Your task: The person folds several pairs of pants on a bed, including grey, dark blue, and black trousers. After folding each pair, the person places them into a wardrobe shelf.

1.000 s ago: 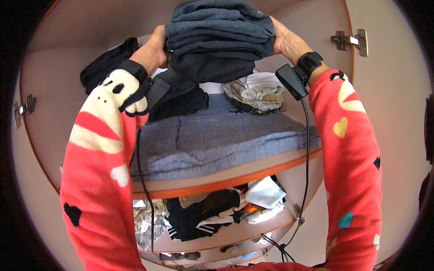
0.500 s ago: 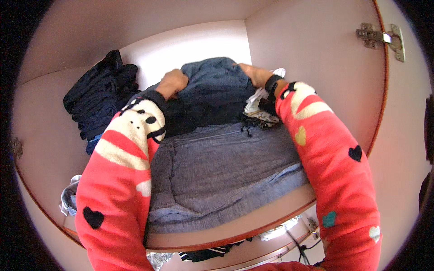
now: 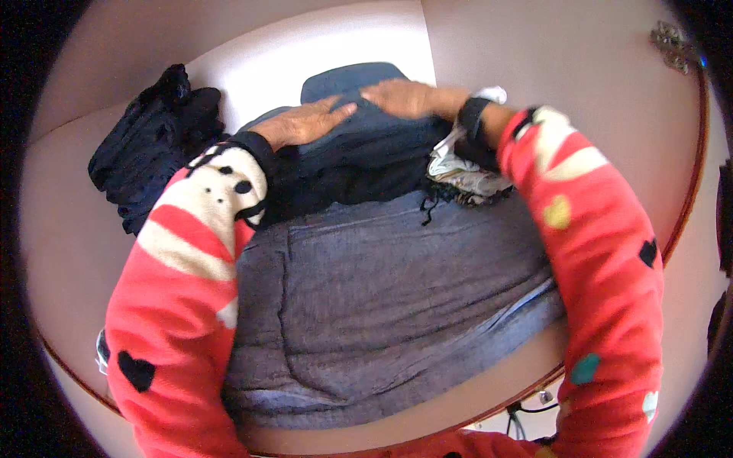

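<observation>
On a cupboard shelf, a dark blue-grey folded garment (image 3: 355, 79) lies on top of a pile of black clothes (image 3: 336, 177) near the back wall. My left hand (image 3: 305, 124) rests flat on the garment's left part, fingers stretched toward the middle. From the other side my right hand (image 3: 398, 98) lies on its top, fingers extended and pointing left. The fingertips of both hands are close together, with nothing gripped. In front of the pile a grey cloth (image 3: 405, 282) is spread over the shelf, creased and reaching near its front edge.
A stack of dark folded clothes (image 3: 149, 149) leans at the back left. White and patterned fabric (image 3: 466, 175) with a black cord sits beside the pile, under my right forearm. The shelf's front edge (image 3: 527, 347) curves below, and a metal hinge (image 3: 672, 46) is at upper right.
Both hands have let go of the garment's sides and moved inward onto its top, now flat. The garment has settled lower onto the pile. The view has shifted closer to the shelf.
</observation>
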The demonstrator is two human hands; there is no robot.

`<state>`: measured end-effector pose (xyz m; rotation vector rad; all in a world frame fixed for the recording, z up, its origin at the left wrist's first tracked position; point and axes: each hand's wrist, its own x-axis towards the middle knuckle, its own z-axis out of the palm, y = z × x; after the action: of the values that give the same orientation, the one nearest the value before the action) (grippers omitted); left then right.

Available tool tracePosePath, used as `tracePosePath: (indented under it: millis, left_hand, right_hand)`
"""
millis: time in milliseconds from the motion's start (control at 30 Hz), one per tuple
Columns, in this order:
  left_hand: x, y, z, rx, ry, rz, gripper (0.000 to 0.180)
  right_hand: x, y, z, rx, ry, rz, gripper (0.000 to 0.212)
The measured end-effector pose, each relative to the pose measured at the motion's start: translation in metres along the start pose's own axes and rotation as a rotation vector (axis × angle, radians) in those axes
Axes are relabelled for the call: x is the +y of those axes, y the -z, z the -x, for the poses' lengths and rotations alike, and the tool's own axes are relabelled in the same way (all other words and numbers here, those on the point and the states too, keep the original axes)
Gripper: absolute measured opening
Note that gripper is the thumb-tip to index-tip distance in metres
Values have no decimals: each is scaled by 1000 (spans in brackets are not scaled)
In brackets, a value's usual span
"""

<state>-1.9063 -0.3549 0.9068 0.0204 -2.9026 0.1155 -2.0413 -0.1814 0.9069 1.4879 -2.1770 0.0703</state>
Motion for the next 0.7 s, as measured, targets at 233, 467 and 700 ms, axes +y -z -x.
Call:
tracePosePath:
  millis: [233,467,700]
  left_hand:
    - [5,2,-10,-73,-9,17,92]
    - [2,66,65,220,-46,-106,89]
    - [36,86,187,254,-135,-129,75]
  right_hand:
    - [13,-11,-6,-110,-55,-250,56]
    - [8,29,-18,368,-61,-159,68]
    - [12,-16,-31,-308,-153,-623,66]
